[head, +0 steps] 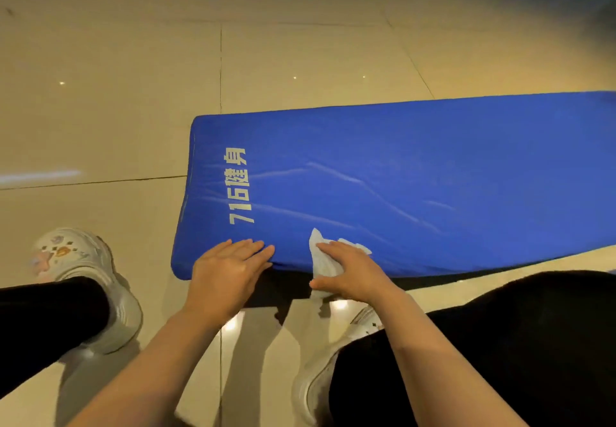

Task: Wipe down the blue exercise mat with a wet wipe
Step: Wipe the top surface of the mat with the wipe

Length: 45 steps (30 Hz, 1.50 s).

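Glossy beige floor tiles [133,69] fill the view, throwing back ceiling lights, and the blue exercise mat [433,176] lies flat on them, running from the middle of the frame off past the right edge. Its short end, printed with pale lettering [240,186], sits nearest the person, who crouches at the long near edge with a white shoe [83,260] on the left and another [320,370] tucked under a black trouser leg on the right.

Wiping looks to be under way at this near corner, with most of the mat's length stretching away to the right; whether any of that has been cleaned cannot be told, since the pale streaks on the surface could be creases or glare.

The left hand [230,276] lies flat on the mat's near edge, fingers straight and close together, palm down, seemingly steadying the mat; it holds nothing. The right hand [350,271] presses a crumpled white wet wipe [321,260] against the same edge just beside it, fingers laid over the wipe and thumb stretched toward the left hand. Part of the wipe pokes out beyond the fingertips and part hangs over the mat's edge toward the floor.

The next move probably calls for sweeping the wipe rightward, keeping pressure even while the left hand braces the mat against sliding on the slick tiles.
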Tool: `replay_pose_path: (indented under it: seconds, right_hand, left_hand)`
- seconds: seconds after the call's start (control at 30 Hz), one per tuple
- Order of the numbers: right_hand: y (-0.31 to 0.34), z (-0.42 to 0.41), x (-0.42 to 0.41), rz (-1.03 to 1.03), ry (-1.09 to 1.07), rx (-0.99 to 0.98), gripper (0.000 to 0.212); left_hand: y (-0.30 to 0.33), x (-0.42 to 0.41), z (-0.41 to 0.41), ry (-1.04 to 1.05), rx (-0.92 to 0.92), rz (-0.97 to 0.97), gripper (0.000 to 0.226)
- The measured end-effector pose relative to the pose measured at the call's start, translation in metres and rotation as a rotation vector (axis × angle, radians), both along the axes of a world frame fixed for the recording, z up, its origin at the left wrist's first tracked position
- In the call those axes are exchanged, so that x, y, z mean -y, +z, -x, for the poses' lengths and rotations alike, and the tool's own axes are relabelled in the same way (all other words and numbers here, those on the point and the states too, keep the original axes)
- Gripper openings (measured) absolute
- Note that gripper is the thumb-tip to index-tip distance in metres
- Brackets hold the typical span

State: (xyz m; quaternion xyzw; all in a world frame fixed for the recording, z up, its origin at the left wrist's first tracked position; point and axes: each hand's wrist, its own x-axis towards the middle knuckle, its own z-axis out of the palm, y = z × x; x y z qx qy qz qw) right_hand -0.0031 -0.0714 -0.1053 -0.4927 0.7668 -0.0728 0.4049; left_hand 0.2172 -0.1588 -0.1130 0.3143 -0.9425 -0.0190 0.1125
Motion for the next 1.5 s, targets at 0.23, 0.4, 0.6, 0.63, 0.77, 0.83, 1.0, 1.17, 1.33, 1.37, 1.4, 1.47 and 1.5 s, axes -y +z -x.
replay_pose_path:
  seconds: [0.23,0.4,0.6,0.63,0.77,0.83,1.0,1.17,1.33,1.37,1.4,1.47,1.5]
  right_hand:
    - [0.132,0.055,-0.004,0.283,-0.062,-0.262,0.025]
    - [0.199,0.082,-0.016,0.52,-0.269,-0.237,0.028]
    - [0.231,0.097,-0.03,0.64,-0.37,-0.2,0.02]
    - [0.232,0.102,-0.031,0.62,-0.363,-0.226,0.018]
    - [0.222,0.133,-0.044,0.486,-0.357,-0.507,0.043]
    - [0.204,0.148,-0.048,0.48,-0.39,-0.575,0.04]
    - [0.168,0.167,-0.039,0.663,-0.481,-0.6,0.027]
    - [0.149,0.169,-0.005,0.605,-0.446,-0.64,0.028]
    - [0.164,0.176,0.019,0.548,-0.311,-0.68,0.019]
    - [0.172,0.175,0.022,0.563,-0.298,-0.686,0.017]
    - [0.182,0.174,0.024,0.582,-0.282,-0.69,0.016]
    - [0.214,0.17,0.029,0.64,-0.241,-0.686,0.019]
    - [0.235,0.166,0.031,0.681,-0.203,-0.69,0.021]
  left_hand:
    - [0.154,0.031,0.044,0.07,-0.093,0.11,0.038]
    - [0.26,0.037,0.087,0.123,0.063,0.282,0.033]
    - [0.312,0.039,0.111,0.106,0.004,0.349,0.032]
    - [0.314,0.039,0.11,0.105,-0.005,0.352,0.032]
    - [0.316,0.04,0.112,0.091,-0.083,0.399,0.036]
    - [0.315,0.039,0.117,0.051,-0.135,0.453,0.036]
    - [0.299,0.058,0.112,-0.153,-0.364,0.527,0.016]
    - [0.261,0.096,0.099,-0.203,-0.227,0.484,0.042]
    - [0.238,0.103,0.079,0.001,0.043,0.454,0.054]
    - [0.24,0.104,0.076,0.042,0.07,0.418,0.052]
    - [0.245,0.105,0.072,0.068,0.084,0.389,0.052]
    - [0.268,0.109,0.062,0.118,0.071,0.395,0.055]
    - [0.281,0.114,0.053,0.144,0.062,0.397,0.055]
